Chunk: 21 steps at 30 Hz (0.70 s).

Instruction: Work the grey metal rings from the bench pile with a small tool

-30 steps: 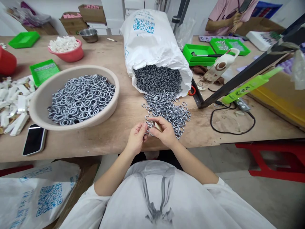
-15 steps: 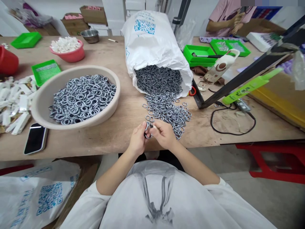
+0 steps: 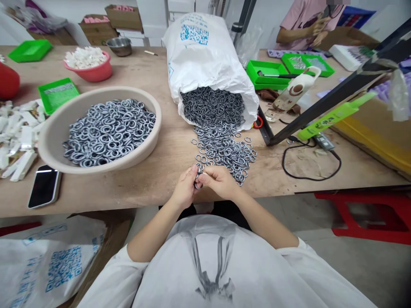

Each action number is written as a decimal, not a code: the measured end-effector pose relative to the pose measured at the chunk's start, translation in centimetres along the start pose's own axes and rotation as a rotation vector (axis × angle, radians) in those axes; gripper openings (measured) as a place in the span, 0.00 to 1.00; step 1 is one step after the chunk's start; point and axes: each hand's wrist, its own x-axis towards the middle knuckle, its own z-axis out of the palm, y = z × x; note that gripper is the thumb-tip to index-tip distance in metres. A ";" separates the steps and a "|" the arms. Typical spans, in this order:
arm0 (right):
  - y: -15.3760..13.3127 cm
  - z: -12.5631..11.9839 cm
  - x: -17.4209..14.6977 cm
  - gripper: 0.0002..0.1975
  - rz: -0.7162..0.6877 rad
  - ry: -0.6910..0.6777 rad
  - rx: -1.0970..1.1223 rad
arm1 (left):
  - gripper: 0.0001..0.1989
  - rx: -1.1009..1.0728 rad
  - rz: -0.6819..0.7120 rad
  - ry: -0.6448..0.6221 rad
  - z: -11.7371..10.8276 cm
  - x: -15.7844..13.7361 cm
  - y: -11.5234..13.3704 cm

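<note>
Close to the table's front edge, my left hand (image 3: pixel 185 187) is closed on a grey ring (image 3: pixel 197 185). My right hand (image 3: pixel 221 181) meets it from the other side, thumb and fingers pinched at the same ring. The fingers partly cover the ring, so I cannot tell whether there is more than one. Just beyond my hands lies a loose pile of grey rings (image 3: pixel 221 147), spilling from the mouth of a white sack (image 3: pixel 205 60). To the left, a beige basin (image 3: pixel 46 145) holds many similar rings.
A phone (image 3: pixel 44 188) lies in front of the basin, beside white plastic pieces (image 3: pixel 19 141). A black metal post (image 3: pixel 308 109) slants up at right, near a cable (image 3: pixel 308 179) and a cream bottle (image 3: pixel 293 92). A co-worker's hands (image 3: pixel 317 32) are at the back right.
My right hand has tilted slightly, its thumb now pressed over the ring. Both hands stay together in nearly the same spot. The view has shifted a little.
</note>
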 end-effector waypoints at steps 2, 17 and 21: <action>0.4 0.7 0.5 0.27 0.027 -0.016 0.101 | 0.31 -0.002 -0.008 0.008 -0.7 0.2 0.1; 4.2 -1.0 13.5 0.15 0.377 0.032 -1.013 | 0.14 -0.092 0.088 0.080 -5.2 0.2 2.2; 4.1 -1.6 12.4 0.13 0.332 0.067 -0.924 | 0.09 -0.208 -0.048 0.104 -5.3 1.1 2.4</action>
